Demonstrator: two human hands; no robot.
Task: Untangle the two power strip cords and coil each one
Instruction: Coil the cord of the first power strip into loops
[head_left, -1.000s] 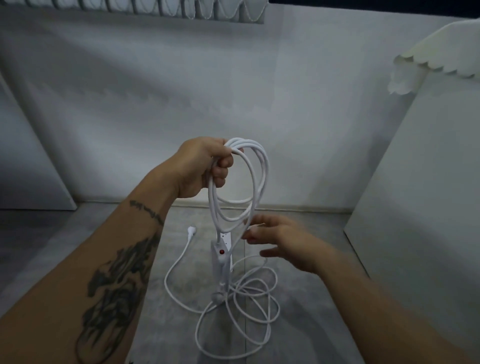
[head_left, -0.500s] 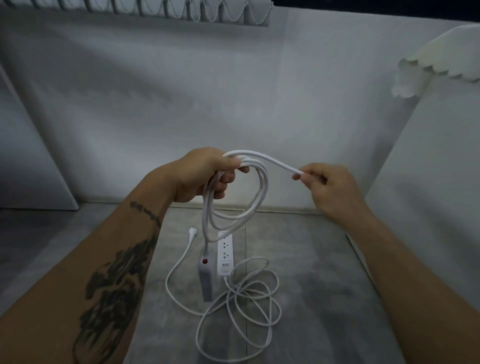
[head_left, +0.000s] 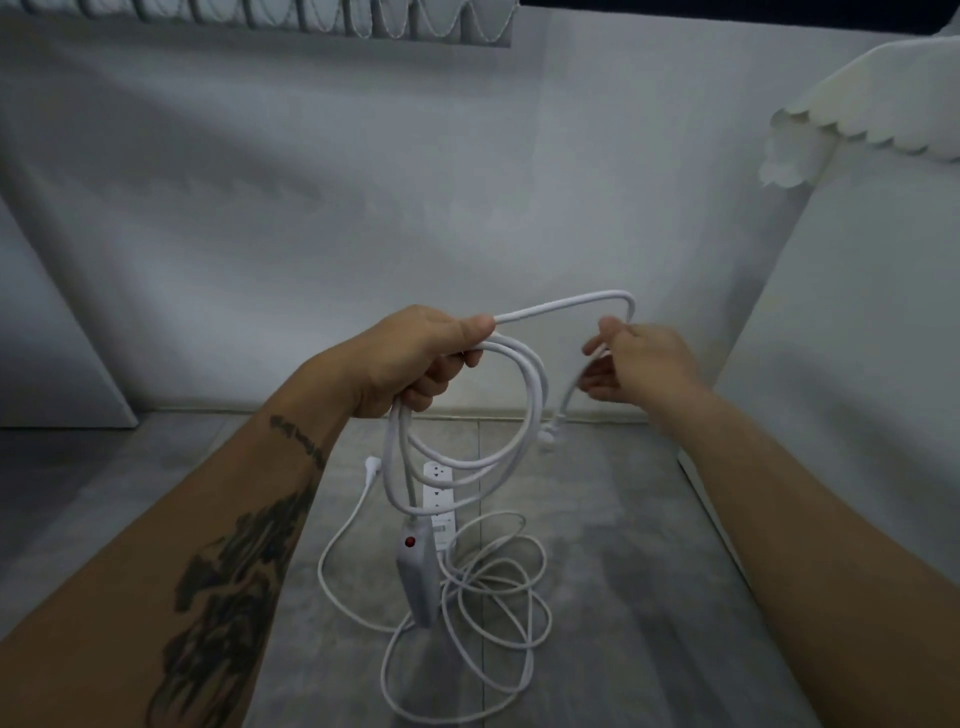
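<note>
My left hand (head_left: 415, 358) is shut on several loops of a white cord (head_left: 524, 415), held up at chest height. That cord's power strip (head_left: 418, 577), with a red switch, hangs below the loops. My right hand (head_left: 631, 366) pinches the same cord's free end, which arches from my left thumb across to it; the plug (head_left: 545, 434) dangles below. A second white power strip (head_left: 439, 499) lies on the grey floor, partly hidden by the hanging one. Its loose cord (head_left: 493, 597) sprawls in loops, with its plug (head_left: 373, 464) at the left.
A white wall (head_left: 363, 208) stands ahead. A white panel (head_left: 857, 364) with a scalloped white piece (head_left: 857, 124) on top closes the right side. Another white panel (head_left: 47, 338) leans at the left. Grey floor tiles (head_left: 623, 597) run between them.
My right hand has pulled the free end of the cord farther right and up, making a wide arch from my left hand. The plug now hangs below my right hand.
</note>
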